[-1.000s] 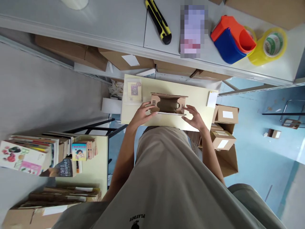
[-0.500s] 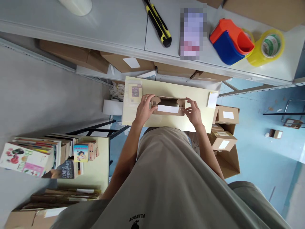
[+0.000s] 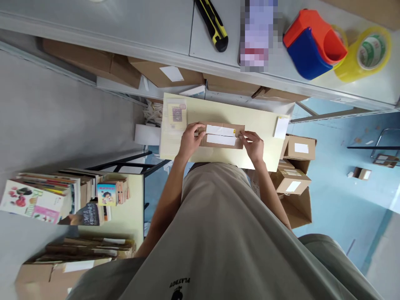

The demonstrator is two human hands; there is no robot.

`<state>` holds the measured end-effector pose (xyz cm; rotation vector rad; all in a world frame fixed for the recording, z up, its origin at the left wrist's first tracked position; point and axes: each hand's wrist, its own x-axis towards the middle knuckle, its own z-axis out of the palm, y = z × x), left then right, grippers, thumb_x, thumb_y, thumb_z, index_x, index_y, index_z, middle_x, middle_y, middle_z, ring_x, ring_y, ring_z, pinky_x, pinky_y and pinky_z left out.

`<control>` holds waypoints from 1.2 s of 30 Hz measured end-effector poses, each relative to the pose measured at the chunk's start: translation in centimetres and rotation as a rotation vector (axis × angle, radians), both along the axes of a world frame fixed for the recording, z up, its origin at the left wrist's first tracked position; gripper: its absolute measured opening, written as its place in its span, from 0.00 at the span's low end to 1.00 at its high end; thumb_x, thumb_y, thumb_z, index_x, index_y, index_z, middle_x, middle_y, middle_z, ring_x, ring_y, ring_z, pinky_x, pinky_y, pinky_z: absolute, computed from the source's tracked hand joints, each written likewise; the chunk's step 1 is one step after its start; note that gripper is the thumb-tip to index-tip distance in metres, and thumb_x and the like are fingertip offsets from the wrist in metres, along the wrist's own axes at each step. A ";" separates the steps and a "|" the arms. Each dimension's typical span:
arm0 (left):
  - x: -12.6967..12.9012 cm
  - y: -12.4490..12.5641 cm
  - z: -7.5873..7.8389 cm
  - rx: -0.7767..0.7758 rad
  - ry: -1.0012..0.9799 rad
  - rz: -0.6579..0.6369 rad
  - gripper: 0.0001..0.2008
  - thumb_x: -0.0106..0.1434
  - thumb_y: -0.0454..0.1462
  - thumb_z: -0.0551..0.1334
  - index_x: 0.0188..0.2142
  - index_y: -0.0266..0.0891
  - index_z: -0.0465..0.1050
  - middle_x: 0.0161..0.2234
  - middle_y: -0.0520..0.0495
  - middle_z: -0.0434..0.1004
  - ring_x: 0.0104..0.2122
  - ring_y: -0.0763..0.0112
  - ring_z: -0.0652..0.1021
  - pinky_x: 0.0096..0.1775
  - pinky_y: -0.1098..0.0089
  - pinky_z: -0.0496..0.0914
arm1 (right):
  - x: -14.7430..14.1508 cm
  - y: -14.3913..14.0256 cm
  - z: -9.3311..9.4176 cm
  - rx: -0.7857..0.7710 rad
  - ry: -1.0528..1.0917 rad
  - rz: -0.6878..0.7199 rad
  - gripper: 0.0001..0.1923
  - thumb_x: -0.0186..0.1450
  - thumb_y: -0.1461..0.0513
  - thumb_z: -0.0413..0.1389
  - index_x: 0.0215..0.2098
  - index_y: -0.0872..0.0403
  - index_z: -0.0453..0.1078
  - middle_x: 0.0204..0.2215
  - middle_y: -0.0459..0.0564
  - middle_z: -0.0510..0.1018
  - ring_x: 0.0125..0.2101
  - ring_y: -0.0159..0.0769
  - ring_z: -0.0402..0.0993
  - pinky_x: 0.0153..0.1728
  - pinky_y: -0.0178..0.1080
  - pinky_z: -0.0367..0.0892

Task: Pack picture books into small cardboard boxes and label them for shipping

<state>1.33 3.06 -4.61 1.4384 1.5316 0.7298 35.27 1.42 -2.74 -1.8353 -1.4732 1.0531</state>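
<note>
Fingers of left hand (image 3: pixel 189 139) curled over left end of box (image 3: pixel 221 136), thumb on top face, pressing it shut. Fingers of right hand (image 3: pixel 254 144) bent together at right end of box, tips pinching top edge near corner. Box lying flat on table (image 3: pixel 256 121), at middle of its near half, long side across view; flaps folded down, two white strips (image 3: pixel 220 135) running side by side along top. Both forearms reaching forward from grey shirt (image 3: pixel 218 233) that fills lower part of view.

Card (image 3: pixel 176 114) in clear sleeve at far left corner of table, just beside left hand. White note (image 3: pixel 281 127) at table's right edge, apart from right hand.

Grey bench (image 3: pixel 140 25) across top of view, carrying yellow-and-black knife (image 3: pixel 213 25), blurred object (image 3: pixel 256 33), red-and-blue tape dispenser (image 3: pixel 312 46) and yellow tape roll (image 3: pixel 365 54) touching dispenser. Flat cartons (image 3: pixel 162 75) stowed under bench, behind table.

Small labelled boxes (image 3: pixel 295 162) stacked on floor just right of table. Books (image 3: pixel 62 198) standing in row on second table at lower left, with folded cardboard (image 3: pixel 78 254) nearer camera. Blue floor (image 3: pixel 343 187) at right.
</note>
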 end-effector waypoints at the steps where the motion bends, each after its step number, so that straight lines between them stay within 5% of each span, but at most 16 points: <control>1: 0.1 -0.1 0.0 -0.006 -0.010 0.012 0.12 0.78 0.41 0.68 0.58 0.46 0.83 0.63 0.39 0.83 0.63 0.53 0.84 0.65 0.54 0.83 | -0.1 0.0 0.1 -0.002 0.013 -0.014 0.32 0.76 0.33 0.64 0.56 0.46 0.92 0.61 0.59 0.88 0.51 0.55 0.91 0.60 0.65 0.90; 11: 0.0 0.1 -0.2 -0.008 -0.008 0.006 0.11 0.76 0.41 0.69 0.55 0.46 0.86 0.62 0.39 0.82 0.62 0.52 0.83 0.59 0.57 0.86 | 0.1 0.2 -0.9 -0.061 -0.037 -0.027 0.26 0.76 0.36 0.65 0.53 0.44 0.88 0.58 0.56 0.88 0.45 0.49 0.90 0.49 0.54 0.88; 21: 0.4 0.0 -2.4 0.019 -0.033 0.057 0.22 0.80 0.57 0.65 0.54 0.46 0.87 0.64 0.35 0.79 0.70 0.49 0.79 0.60 0.57 0.85 | 0.2 1.3 -2.5 -0.100 -0.014 -0.051 0.19 0.74 0.43 0.68 0.51 0.46 0.88 0.59 0.56 0.86 0.45 0.46 0.87 0.52 0.54 0.87; 25: 0.6 -0.1 -2.9 0.040 -0.053 0.063 0.24 0.80 0.59 0.62 0.54 0.45 0.87 0.65 0.34 0.79 0.71 0.48 0.78 0.60 0.56 0.84 | 0.3 1.2 -2.9 -0.082 0.051 -0.053 0.24 0.73 0.38 0.69 0.52 0.46 0.89 0.59 0.56 0.85 0.47 0.46 0.86 0.55 0.56 0.88; 36: 1.6 -0.3 -1.9 0.048 -0.041 0.129 0.22 0.81 0.54 0.61 0.51 0.43 0.87 0.64 0.31 0.81 0.70 0.45 0.79 0.61 0.51 0.83 | -0.3 0.7 -3.4 -0.083 0.280 -0.179 0.43 0.57 0.24 0.71 0.48 0.49 0.91 0.57 0.57 0.83 0.45 0.44 0.84 0.41 0.50 0.93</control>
